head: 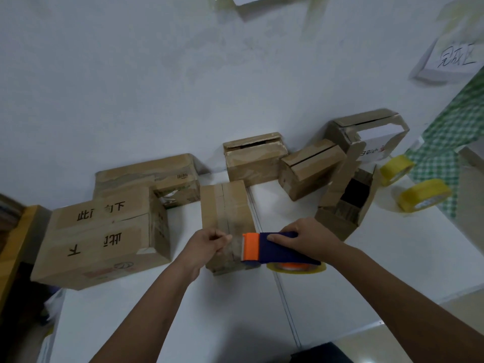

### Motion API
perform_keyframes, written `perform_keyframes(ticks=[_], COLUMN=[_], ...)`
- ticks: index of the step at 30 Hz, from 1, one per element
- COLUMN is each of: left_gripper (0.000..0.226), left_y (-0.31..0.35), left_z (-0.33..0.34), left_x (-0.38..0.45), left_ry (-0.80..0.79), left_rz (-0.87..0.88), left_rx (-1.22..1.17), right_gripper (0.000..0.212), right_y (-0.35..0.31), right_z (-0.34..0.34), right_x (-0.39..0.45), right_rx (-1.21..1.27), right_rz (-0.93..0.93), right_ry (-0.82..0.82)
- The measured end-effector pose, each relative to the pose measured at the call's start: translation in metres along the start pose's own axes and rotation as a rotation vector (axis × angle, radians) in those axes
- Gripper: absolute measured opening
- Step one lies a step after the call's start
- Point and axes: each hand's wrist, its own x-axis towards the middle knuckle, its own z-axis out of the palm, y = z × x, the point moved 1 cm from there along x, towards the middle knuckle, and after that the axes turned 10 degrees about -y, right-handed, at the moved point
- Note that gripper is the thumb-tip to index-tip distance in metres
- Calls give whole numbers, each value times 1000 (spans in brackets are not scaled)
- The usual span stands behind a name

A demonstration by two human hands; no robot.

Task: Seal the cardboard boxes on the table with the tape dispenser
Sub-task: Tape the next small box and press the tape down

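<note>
A small closed cardboard box [225, 205] stands in front of me on the white table [183, 310], with a strip of clear tape running along its top seam. My right hand [303, 238] grips a blue and orange tape dispenser [272, 248] at the box's near right corner. Its yellow tape roll shows underneath. My left hand [207, 244] pinches the clear tape's free end just left of the dispenser's orange head, over the near end of the box.
A large box with black printing [102, 234] lies at the left, a flat box [157, 174] behind it. Two small boxes [254, 158] [309, 169], an open box [348, 203] and a lidded carton [366, 129] stand along the wall. Two yellow tape rolls [395, 169] [421, 195] lie at right.
</note>
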Motion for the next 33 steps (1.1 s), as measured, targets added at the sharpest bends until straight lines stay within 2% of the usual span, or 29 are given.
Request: perform_keyframes(ticks=[7, 12, 15, 18, 24, 33], left_gripper=[18, 16, 14, 18, 23, 40], left_y=[-15, -47, -65, -74, -82, -89], left_z=[1, -54, -62, -51, -25, -3], left_x=[2, -9, -14, -14, -11, -8], left_ry=[126, 292, 254, 242, 346, 419], left_rz=[65, 36, -70, -120, -126, -205], left_rx=[-48, -66, -47, -137, -135, -108], right_gripper=[60, 63, 65, 75, 91, 75], right_y=[4, 30, 48, 53, 51, 51], right_z=[0, -5, -5, -4, 5, 8], right_x=[5, 1, 1, 3, 7, 11], right_rx=[8, -78, -133, -121, -216, -301], right_rz=[0, 50, 80, 117, 245, 275], right_ry=[5, 0, 4, -1, 99, 53])
